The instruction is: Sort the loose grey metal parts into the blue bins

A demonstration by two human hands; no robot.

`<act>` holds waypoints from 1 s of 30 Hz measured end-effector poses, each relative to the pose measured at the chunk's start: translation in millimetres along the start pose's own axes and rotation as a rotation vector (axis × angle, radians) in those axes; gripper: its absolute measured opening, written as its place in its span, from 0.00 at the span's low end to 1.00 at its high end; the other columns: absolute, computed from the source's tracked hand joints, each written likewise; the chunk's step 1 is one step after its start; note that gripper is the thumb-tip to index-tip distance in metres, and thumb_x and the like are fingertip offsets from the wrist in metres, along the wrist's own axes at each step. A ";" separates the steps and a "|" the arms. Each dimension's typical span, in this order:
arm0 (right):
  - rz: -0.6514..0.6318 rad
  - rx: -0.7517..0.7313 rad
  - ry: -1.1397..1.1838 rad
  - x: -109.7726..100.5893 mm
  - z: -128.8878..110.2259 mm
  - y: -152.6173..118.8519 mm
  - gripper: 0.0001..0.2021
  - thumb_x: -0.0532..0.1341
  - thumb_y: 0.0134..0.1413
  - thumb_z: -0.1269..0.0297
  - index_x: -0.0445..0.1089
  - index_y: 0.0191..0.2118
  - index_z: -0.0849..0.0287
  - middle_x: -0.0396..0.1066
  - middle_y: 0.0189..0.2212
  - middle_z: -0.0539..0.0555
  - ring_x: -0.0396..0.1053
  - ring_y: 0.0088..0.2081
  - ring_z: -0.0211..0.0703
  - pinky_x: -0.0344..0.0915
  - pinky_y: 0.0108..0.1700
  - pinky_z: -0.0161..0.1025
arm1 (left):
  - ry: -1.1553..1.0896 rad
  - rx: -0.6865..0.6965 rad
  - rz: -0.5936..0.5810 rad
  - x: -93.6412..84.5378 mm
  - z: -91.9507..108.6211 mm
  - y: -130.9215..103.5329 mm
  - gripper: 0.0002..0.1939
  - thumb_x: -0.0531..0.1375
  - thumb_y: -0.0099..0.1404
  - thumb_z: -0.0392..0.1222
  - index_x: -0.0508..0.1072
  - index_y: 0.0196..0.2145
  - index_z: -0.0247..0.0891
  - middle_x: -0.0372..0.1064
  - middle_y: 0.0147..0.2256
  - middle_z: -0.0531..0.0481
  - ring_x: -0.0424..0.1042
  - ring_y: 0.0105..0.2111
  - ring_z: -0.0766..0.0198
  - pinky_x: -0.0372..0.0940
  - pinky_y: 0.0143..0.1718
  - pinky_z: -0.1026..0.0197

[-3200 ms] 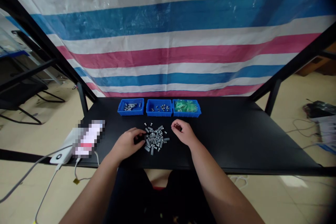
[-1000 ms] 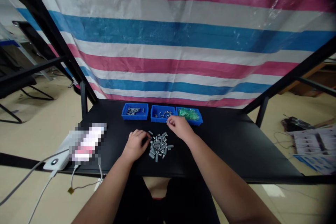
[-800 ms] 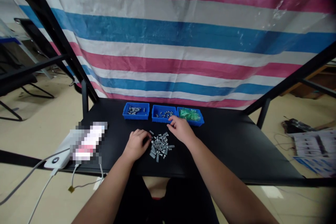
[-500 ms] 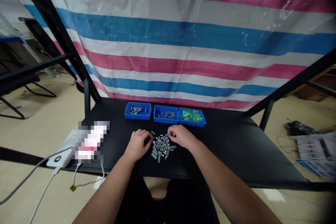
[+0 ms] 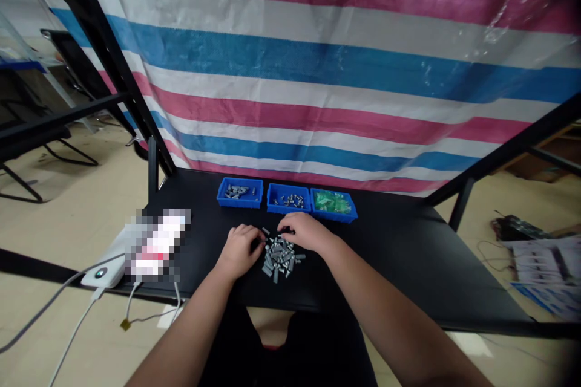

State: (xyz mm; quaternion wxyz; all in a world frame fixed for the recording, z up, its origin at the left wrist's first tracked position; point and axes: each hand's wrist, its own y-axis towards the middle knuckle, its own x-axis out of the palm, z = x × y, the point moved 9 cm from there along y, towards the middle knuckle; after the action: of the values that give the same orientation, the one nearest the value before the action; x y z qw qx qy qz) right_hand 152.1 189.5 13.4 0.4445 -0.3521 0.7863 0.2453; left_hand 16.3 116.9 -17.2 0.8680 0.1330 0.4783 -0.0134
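A pile of small grey and silver metal parts [image 5: 279, 259] lies on the black table between my hands. My left hand [image 5: 240, 249] rests at the pile's left edge, thumb and fingers curled near each other; what lies between the fingertips is too small to make out. Over the pile's upper right edge is my right hand [image 5: 303, 231], its thumb and forefinger apart around the topmost parts. Behind the pile stand a left blue bin [image 5: 240, 202] with grey parts, a middle blue bin [image 5: 289, 208] with small silver parts, and a right blue bin [image 5: 334, 214] with green material.
At the table's left side lie a white power bank [image 5: 103, 272] and a blurred-out bright device [image 5: 158, 245] with cables. A striped sheet [image 5: 295, 91] hangs behind the black table [image 5: 408, 254], between black frame posts.
My right hand has moved left, further over the top of the pile, and its thumb and forefinger have spread. My left hand has stayed almost where it was.
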 end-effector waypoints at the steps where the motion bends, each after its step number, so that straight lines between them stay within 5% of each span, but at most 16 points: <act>1: -0.016 -0.003 -0.004 7.2 -1.4 1.6 0.09 0.66 0.51 0.72 0.79 0.37 0.54 0.76 0.35 0.51 0.71 0.34 0.39 0.63 0.37 0.34 | 0.000 0.002 0.002 0.0 -0.2 -0.1 0.04 0.59 0.67 0.40 0.74 0.38 0.43 0.75 0.40 0.49 0.69 0.43 0.56 0.57 0.43 0.54; 6: -0.006 0.054 -0.057 18.3 3.1 13.8 0.11 0.63 0.47 0.77 0.79 0.32 0.54 0.76 0.29 0.49 0.71 0.31 0.40 0.61 0.36 0.34 | -0.011 0.013 0.005 0.7 -1.1 -0.4 0.03 0.60 0.67 0.40 0.74 0.38 0.44 0.74 0.39 0.50 0.69 0.42 0.56 0.57 0.44 0.54; 12: 0.247 0.070 -0.053 -25.5 9.3 16.8 0.11 0.61 0.51 0.77 0.79 0.36 0.56 0.75 0.33 0.52 0.70 0.32 0.39 0.63 0.39 0.34 | -0.022 0.017 -0.001 2.1 -1.1 0.1 0.03 0.60 0.67 0.40 0.74 0.39 0.44 0.74 0.40 0.50 0.69 0.43 0.56 0.57 0.44 0.54; 17: -0.081 0.008 -0.033 6.1 8.6 12.9 0.11 0.65 0.47 0.75 0.80 0.37 0.55 0.76 0.34 0.50 0.71 0.33 0.38 0.63 0.38 0.32 | -0.020 0.006 0.003 3.7 -3.9 0.6 0.03 0.60 0.67 0.40 0.74 0.38 0.43 0.74 0.40 0.50 0.69 0.42 0.56 0.57 0.43 0.54; 23: -0.125 0.024 -0.111 23.5 11.3 14.9 0.11 0.65 0.46 0.76 0.80 0.35 0.55 0.76 0.31 0.50 0.71 0.33 0.39 0.61 0.36 0.33 | -0.025 0.009 0.021 3.5 -5.0 0.5 0.03 0.61 0.66 0.40 0.74 0.38 0.44 0.74 0.39 0.50 0.69 0.43 0.56 0.57 0.43 0.55; 25: -0.061 -0.003 -0.107 13.5 8.5 18.3 0.10 0.65 0.47 0.76 0.79 0.34 0.56 0.75 0.32 0.50 0.71 0.33 0.38 0.62 0.36 0.33 | -0.027 0.009 0.023 3.4 -5.2 0.3 0.02 0.60 0.67 0.40 0.74 0.38 0.44 0.74 0.39 0.50 0.69 0.43 0.56 0.57 0.43 0.55; 30: 0.383 0.147 -0.086 -47.6 19.3 11.5 0.09 0.65 0.55 0.70 0.77 0.42 0.57 0.73 0.41 0.54 0.70 0.34 0.38 0.65 0.41 0.34 | -0.033 0.016 0.026 2.7 -4.1 0.4 0.02 0.60 0.67 0.40 0.74 0.38 0.44 0.74 0.39 0.50 0.69 0.42 0.57 0.57 0.43 0.55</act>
State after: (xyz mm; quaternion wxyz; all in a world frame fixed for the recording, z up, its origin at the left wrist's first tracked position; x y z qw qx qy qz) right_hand 170.3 226.2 46.4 0.4472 -0.1519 0.8351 0.2822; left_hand 14.4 118.6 -21.4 0.8749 0.1461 0.4618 -0.0080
